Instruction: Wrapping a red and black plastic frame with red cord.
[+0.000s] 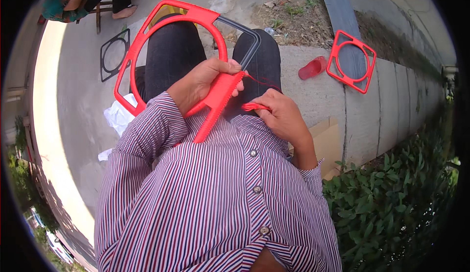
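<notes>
Across my lap leans a square frame (143, 41) with a round ring inside it. Most of it is covered in red, while one corner shows bare dark grey bar (253, 40). My left hand (208, 78) is closed round the frame's right side, where the red covering meets the grey. From that spot a thin red cord (264, 83) runs to my right hand (285, 115). The fingers of my right hand are pinched on a small bundle of the red cord (254, 107), to the right of the frame and apart from it.
Another red frame (335, 62) lies on the paving at right, near a red slipper (312, 68). An uncovered dark frame (102, 59) lies at left. White cloth or plastic (119, 115), cardboard (320, 142) and leafy bushes (382, 208) are close by. Another person (68, 0) sits far left.
</notes>
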{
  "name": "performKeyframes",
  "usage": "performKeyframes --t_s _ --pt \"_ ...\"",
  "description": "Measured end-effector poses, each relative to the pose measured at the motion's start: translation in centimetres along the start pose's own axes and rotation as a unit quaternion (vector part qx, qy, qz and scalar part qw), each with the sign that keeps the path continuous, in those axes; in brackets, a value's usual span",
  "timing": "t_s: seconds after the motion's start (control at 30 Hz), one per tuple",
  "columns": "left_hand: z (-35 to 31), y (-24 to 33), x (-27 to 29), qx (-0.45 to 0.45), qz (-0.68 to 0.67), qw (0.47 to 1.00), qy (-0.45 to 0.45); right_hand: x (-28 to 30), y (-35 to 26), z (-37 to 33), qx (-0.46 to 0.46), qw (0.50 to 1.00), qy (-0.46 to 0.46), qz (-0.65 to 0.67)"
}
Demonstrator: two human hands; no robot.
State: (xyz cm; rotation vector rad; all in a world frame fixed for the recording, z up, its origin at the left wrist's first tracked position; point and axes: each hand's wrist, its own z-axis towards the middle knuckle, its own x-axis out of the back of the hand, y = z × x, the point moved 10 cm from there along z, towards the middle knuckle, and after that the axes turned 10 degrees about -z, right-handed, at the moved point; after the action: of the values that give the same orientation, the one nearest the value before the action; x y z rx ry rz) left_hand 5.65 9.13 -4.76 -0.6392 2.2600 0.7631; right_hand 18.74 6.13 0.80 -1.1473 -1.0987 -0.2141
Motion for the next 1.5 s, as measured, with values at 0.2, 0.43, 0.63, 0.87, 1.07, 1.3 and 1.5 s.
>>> performKeyframes --t_s 0.2,0.43,0.63,0.87,1.07,1.3,1.5 --pt "-0.4 -0.8 -1.0 0.016 0.015 0.999 -0.028 -0.3 2.9 7.5 -0.077 0.987 0.08 0.118" --pt "0.3 -1.3 -0.2 0.02 0.024 0.999 -0.034 0.0 2.9 8.6 -0.052 0.789 0.108 0.602" --pt "0.8 -1.0 -0.9 0.004 0.034 0.999 -0.031 -0.2 4.6 9.1 -0.114 0.831 0.102 0.535" --pt "0.8 -0.3 0.0 -0.006 0.022 1.0 -0.013 7.2 5.0 1.8 -0.099 0.976 0.075 0.178" --pt "0.2 0.6 0.3 -0.029 0.007 1.0 -0.007 8.9 12.9 -10.4 -0.021 0.698 0.244 0.673" --pt "0.2 0.6 0.0 -0.009 0.013 1.0 -0.015 4.1 26.8 -20.1 -0.172 0.512 0.415 0.732" --pt "0.5 -0.1 -0.7 -0.009 0.028 0.999 -0.021 0.3 8.3 -1.1 -0.196 0.737 0.178 0.621"
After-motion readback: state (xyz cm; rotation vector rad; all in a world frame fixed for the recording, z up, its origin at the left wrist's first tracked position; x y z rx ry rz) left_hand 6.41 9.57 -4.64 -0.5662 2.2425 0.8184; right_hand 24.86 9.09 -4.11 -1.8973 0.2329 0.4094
